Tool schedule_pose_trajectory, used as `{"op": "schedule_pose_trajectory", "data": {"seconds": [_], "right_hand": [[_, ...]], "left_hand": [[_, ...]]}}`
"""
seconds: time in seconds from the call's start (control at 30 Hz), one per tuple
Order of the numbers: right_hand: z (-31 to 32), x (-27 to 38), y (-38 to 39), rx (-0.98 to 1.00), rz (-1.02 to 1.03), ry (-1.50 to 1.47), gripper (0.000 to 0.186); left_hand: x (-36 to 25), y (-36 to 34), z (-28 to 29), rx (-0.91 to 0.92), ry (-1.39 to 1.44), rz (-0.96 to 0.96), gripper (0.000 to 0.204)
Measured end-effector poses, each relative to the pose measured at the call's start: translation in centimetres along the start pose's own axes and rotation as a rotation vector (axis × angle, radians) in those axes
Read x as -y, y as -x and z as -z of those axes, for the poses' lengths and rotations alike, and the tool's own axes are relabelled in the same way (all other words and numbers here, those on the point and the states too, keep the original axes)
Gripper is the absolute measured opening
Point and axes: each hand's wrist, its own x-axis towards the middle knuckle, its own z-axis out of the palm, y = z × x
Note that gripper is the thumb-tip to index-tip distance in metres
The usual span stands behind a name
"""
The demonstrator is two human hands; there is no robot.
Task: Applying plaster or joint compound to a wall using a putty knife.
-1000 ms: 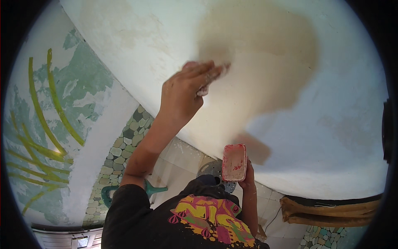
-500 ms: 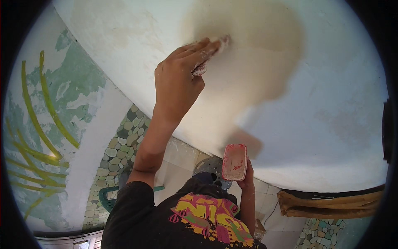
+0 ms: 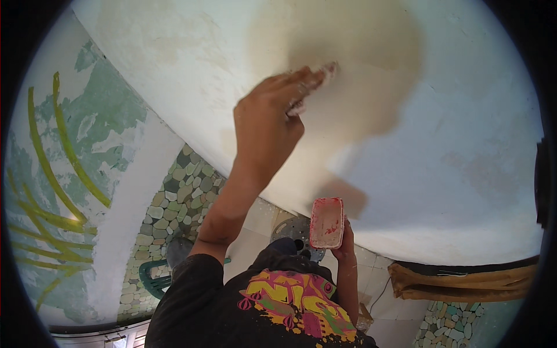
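My left hand reaches up to the pale wall, fingers closed round a thin, flat thing caked with white and pinkish residue. Its far edge is at the wall or very close to it; the fingers hide most of it, and its exact kind does not show. Lower down, my right hand grips a small rectangular plastic tub from the side and below. Red shows along the tub's rim and in patches inside, under a whitish coating.
A perforated round stool stands beneath me, near a green plastic chair. Pebble-patterned stone borders a green-and-white painted wall at left. A brown wrapped bundle lies at lower right. Brownish shadows fall across the pale wall.
My left hand has shifted right and slightly down along the wall, still holding the flat thing. The tub in my right hand has barely moved.
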Motion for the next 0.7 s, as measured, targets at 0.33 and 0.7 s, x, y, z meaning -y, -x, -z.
{"op": "schedule_pose_trajectory", "data": {"seconds": [0.33,0.7], "right_hand": [[-0.2,-0.2,0.1,0.005,0.024,0.012,0.056],[0.2,0.1,1.1,-0.042,0.096,-0.001,0.056]], "left_hand": [[0.4,-3.3,0.8,-0.211,-0.046,-0.086,0.055],[0.4,-1.5,1.9,-0.162,0.144,-0.088,0.067]]}}
